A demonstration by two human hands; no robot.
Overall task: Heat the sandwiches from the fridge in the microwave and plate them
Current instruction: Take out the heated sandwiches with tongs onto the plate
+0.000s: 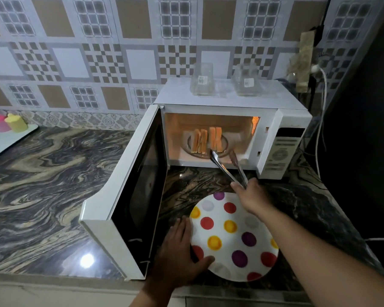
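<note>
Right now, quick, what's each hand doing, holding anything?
Left hand: grips the rim of the spotted plate.
Right hand: holds the metal tongs, tips apart and reaching into the microwave by the sandwiches.

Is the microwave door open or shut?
Open. The door swings out left, and the lit inside shows sandwiches on the microwave's dish.

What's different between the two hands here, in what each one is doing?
The right hand reaches forward and grips metal tongs; the left hand stays near the counter's edge, holding the dotted plate by its rim. The right hand's fingers curl round the tongs; the left's fingers lie along the plate's edge, thumb on top. The tongs' tips, spread apart, are at the sandwiches inside the open microwave. Both hands are bare and each holds something.
</note>
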